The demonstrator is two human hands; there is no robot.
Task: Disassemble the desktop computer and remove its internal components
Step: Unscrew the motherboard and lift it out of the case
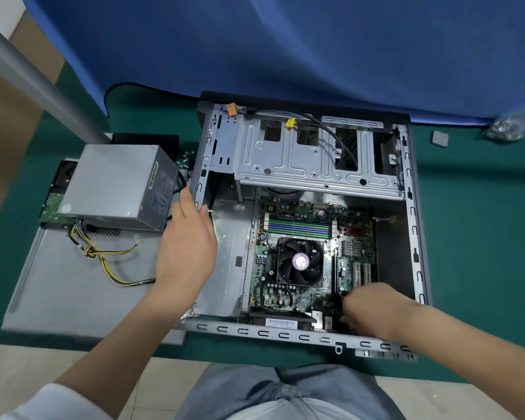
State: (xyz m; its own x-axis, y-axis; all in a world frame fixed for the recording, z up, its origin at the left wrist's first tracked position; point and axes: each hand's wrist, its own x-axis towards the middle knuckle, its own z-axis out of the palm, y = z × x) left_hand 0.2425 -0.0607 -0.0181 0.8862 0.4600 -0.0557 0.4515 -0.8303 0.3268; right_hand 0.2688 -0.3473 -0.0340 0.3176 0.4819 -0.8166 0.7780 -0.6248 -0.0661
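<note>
Even indoor light, wide-angle head view, mild softness.

Light: diffuse, from above; soft shadows inside the computer case [412,225] at its right wall. Glare: small bright spot on the motherboard [331,245] beside the CPU fan [300,262]. Distortion: straight edges bow near the frame borders. Blur: right hand [373,310] and corners slightly smeared.

Open room is left inside the case [412,213] right of the motherboard [303,237]; the far half is blocked by the drive cage [285,159], the middle by the fan [300,262].
</note>
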